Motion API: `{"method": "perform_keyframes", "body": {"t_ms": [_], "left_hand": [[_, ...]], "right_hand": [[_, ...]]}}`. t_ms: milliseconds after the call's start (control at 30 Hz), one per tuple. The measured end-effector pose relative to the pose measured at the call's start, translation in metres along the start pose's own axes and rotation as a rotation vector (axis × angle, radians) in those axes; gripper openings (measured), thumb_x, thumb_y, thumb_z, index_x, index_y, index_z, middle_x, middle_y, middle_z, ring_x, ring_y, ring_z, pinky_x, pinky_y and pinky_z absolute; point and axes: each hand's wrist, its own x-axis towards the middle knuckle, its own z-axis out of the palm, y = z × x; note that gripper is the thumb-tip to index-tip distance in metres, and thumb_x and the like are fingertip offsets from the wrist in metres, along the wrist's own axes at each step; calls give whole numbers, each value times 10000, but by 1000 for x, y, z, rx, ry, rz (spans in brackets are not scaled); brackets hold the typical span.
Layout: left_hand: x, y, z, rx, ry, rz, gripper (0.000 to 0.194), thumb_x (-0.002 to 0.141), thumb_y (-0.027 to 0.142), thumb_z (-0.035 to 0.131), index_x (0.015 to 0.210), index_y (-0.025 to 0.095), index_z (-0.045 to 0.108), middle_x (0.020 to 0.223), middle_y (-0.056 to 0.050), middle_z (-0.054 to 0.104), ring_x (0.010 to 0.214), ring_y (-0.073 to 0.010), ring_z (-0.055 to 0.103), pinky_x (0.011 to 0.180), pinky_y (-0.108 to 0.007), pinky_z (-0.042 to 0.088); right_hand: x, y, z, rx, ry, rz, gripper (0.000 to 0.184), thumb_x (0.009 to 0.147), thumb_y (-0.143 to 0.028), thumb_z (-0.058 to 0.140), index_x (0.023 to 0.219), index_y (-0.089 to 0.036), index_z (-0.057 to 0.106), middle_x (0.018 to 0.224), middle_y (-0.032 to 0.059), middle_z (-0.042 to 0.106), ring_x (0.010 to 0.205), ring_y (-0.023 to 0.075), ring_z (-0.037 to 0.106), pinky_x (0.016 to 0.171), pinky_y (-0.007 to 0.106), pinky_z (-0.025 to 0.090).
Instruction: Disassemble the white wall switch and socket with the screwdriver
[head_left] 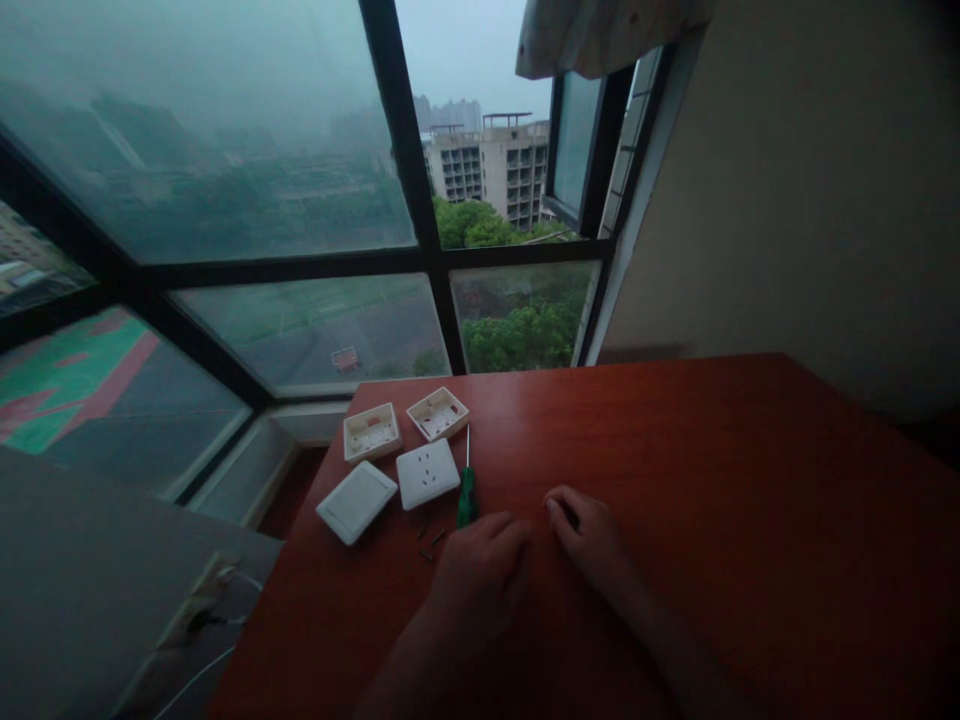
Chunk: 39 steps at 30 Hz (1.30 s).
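Observation:
My left hand [484, 560] rests on the table with its fingers curled in; no object shows in it. Close by on its right is my right hand [586, 528], thumb and index finger bent together in a loop, nothing visible between them. A green-handled screwdriver [466, 497] lies just beyond my left hand, its shaft pointing away. Several small screws [426, 555] are scattered left of that hand. Farther left lie a white socket panel [427, 474] with slots and a plain white panel [357, 502]. Behind these sit two open white mounting boxes, one left [373, 432] and one right [438, 414].
The reddish-brown wooden table [675, 450] extends to the right, towards a plain wall [787, 200]. Dark-framed windows [300, 270] stand behind and left of it, with one pane [577, 140] swung out. Cables [225, 620] hang at the lower left, beside the table edge.

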Motion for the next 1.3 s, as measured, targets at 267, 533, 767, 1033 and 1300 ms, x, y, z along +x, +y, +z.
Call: {"method": "perform_keyframes", "body": {"t_ms": [267,533,767,1033,1300], "left_hand": [[-12,-85,-61,323,231,-243,381,851,303,574,1209,172,556,1234,-137,569,1126,-316,553,954,-469,461],[8,-100,-65,429,143,-272,408,875,309,569,1247,150,516,1260,-141,554,1150,-301,532,965,-443,442],[64,-112,-68,516,31,-402,236,909,276,505,1059,166,650,1060,-106,666,966,-255,621,853,-353,463],[97,-115,-61,558,-100,-432,235,902,290,494,873,174,696,949,-107,698,889,-238,639,758,-309,451],[114,-89,-45,514,-149,-341,357,943,355,417,876,146,698,884,-128,684,824,-251,632,748,-341,452]], "right_hand": [[6,-49,25,-82,-104,-51,238,886,-260,477,1076,-198,606,1030,85,659,903,207,629,791,309,471],[21,-91,52,-347,-160,35,554,844,-440,549,1336,-218,430,1214,146,559,1013,308,594,764,417,488],[26,-106,65,-415,-203,81,569,855,-318,515,1381,-130,406,1159,206,595,953,339,618,725,455,484],[32,-89,55,-247,-164,227,583,796,-206,496,1366,-96,443,1063,211,669,931,333,653,791,434,455],[23,-31,6,246,-61,351,457,912,-425,278,1063,-156,614,870,98,690,731,218,654,603,306,490]]}}
